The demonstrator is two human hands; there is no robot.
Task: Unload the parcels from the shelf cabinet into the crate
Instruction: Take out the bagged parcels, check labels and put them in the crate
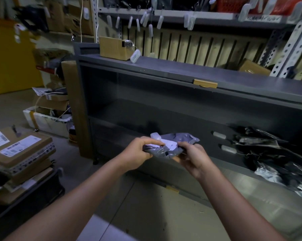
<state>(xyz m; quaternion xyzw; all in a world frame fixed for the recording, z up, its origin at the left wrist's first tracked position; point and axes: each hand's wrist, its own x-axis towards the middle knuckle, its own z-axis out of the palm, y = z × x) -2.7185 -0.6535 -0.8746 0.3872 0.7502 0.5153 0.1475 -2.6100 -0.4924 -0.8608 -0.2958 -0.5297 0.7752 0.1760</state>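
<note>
Grey parcel [174, 144] is hanging between both hands, just in front of the lower shelf of the cabinet [164, 70], long axis running L-R. L hand [139, 153] is pinching its left edge; R hand [193, 159] is gripping the right end, fingers curled under. Dark bin [46, 188] w/ boxes [21, 150], prob. the crate, is sitting well off to the L, nearer the L hand.

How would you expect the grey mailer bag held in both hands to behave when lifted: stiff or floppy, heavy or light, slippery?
Probably floppy: the grey mailer bag creases and bends between the left hand and right hand. Likely light, being small and thin. Its glossy film may be slippery.
</note>
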